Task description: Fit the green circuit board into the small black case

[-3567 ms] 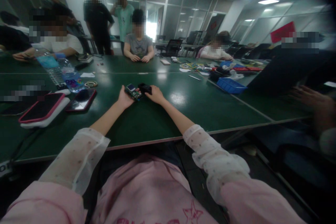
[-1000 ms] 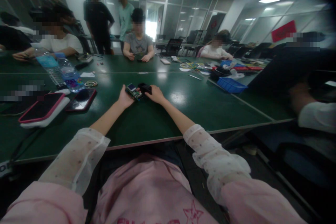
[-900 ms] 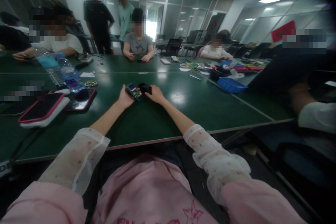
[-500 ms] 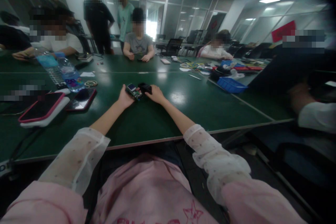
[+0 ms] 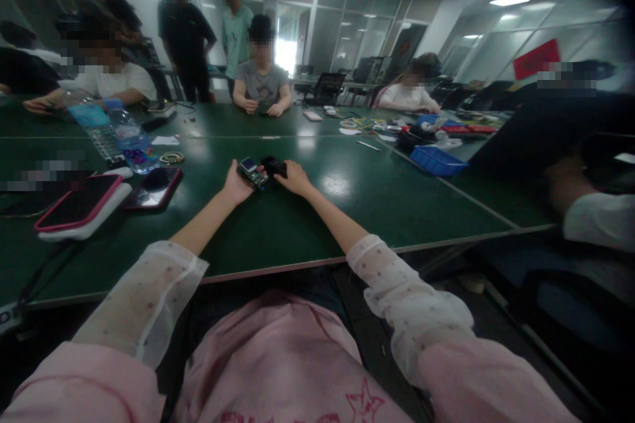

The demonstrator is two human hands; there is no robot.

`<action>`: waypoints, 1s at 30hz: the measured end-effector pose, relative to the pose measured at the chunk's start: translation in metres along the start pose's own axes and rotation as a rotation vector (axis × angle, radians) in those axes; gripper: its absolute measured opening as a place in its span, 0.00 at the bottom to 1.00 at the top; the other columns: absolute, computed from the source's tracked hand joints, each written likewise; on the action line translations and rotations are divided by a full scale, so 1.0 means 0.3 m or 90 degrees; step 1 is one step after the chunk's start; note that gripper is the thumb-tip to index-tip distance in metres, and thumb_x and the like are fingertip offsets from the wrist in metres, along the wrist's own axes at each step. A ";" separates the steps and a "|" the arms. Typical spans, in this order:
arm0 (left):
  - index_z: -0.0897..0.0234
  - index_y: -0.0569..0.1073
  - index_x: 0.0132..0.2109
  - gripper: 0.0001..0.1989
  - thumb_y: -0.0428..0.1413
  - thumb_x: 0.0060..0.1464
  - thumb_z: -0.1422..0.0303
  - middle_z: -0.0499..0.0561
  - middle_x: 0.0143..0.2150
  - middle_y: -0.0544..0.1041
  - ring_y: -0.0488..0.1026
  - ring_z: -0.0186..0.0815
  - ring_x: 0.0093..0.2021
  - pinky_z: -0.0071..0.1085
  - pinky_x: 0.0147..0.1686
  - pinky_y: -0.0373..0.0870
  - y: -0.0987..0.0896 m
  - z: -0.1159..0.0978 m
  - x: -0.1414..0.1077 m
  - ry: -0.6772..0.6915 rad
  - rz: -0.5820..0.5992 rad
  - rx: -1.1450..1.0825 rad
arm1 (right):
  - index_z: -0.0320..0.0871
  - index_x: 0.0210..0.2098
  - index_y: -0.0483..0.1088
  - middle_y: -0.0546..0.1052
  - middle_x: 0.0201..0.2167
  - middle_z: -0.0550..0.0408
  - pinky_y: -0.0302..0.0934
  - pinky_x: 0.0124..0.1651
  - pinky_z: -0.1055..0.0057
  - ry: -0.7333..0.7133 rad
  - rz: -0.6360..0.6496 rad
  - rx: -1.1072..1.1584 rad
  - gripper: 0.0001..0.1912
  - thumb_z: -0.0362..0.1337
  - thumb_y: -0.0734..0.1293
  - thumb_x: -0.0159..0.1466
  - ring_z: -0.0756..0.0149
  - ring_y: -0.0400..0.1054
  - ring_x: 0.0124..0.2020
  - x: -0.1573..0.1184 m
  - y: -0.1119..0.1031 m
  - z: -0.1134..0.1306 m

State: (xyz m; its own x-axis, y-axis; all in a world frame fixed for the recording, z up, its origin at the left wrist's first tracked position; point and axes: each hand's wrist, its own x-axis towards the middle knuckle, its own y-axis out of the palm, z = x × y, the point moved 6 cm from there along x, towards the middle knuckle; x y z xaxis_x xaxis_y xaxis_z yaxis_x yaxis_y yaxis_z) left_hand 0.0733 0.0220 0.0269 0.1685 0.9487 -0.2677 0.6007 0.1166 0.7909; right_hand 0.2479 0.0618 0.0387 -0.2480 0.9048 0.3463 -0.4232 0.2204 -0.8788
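Near the middle of the green table [image 5: 307, 225], my left hand [image 5: 238, 186] is closed on a small green circuit board [image 5: 253, 174] with a little screen on it. My right hand [image 5: 294, 178] grips a black device [image 5: 274, 166] just to the right of the board. Board and device sit side by side, very close together; whether they touch is too small to tell. The fingertips of both hands are partly hidden by these things.
Phones [image 5: 153, 188] and a pink-edged phone [image 5: 79, 201] lie at the left, near bottles [image 5: 133, 139] and a tape roll [image 5: 171, 157]. A blue tray [image 5: 438, 160] and wires [image 5: 372, 125] are at the right. People sit around the table; one arm [image 5: 595, 211] is at the right.
My hands and the things in them look the same. At the back left, a standing person has shifted slightly, and the seated person at the back right has moved their head a little.
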 end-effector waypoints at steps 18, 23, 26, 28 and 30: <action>0.66 0.67 0.62 0.30 0.40 0.69 0.48 0.62 0.42 0.82 0.82 0.46 0.41 0.41 0.45 0.79 0.010 -0.001 -0.015 -0.004 -0.001 -0.016 | 0.36 0.58 0.64 0.74 0.55 0.38 0.65 0.57 0.54 -0.009 -0.027 0.050 0.26 0.44 0.67 0.66 0.48 0.69 0.56 -0.014 -0.033 0.031; 0.64 0.67 0.62 0.29 0.41 0.68 0.48 0.61 0.43 0.82 0.81 0.46 0.41 0.43 0.45 0.78 -0.002 -0.002 -0.004 -0.004 0.001 -0.016 | 0.38 0.58 0.63 0.74 0.55 0.39 0.64 0.58 0.55 -0.006 -0.075 0.092 0.25 0.44 0.67 0.66 0.49 0.69 0.57 -0.014 -0.059 0.037; 0.63 0.67 0.62 0.29 0.41 0.68 0.47 0.60 0.43 0.82 0.81 0.47 0.42 0.43 0.45 0.78 -0.010 -0.004 0.002 -0.001 0.003 -0.001 | 0.39 0.58 0.62 0.74 0.54 0.39 0.65 0.57 0.56 0.002 -0.126 0.119 0.25 0.45 0.66 0.66 0.50 0.69 0.56 -0.014 -0.080 0.042; 0.62 0.67 0.62 0.29 0.41 0.68 0.47 0.60 0.44 0.81 0.81 0.47 0.43 0.43 0.45 0.78 -0.014 -0.004 0.005 -0.001 0.004 0.003 | 0.40 0.59 0.61 0.74 0.55 0.40 0.65 0.57 0.56 -0.001 -0.157 0.139 0.25 0.46 0.65 0.67 0.50 0.70 0.56 -0.016 -0.092 0.053; 0.62 0.67 0.63 0.29 0.41 0.68 0.47 0.60 0.45 0.81 0.81 0.47 0.43 0.43 0.46 0.78 -0.016 -0.004 0.006 -0.001 0.006 -0.001 | 0.41 0.60 0.60 0.73 0.55 0.39 0.65 0.57 0.56 -0.017 -0.176 0.156 0.26 0.48 0.64 0.68 0.51 0.70 0.56 -0.021 -0.101 0.071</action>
State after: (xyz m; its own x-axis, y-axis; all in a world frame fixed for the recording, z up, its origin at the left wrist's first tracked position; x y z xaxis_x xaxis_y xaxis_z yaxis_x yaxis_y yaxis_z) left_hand 0.0698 0.0236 0.0233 0.1760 0.9491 -0.2614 0.5976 0.1080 0.7945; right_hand 0.2439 0.0418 0.0703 -0.1164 0.8126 0.5711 -0.6731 0.3583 -0.6470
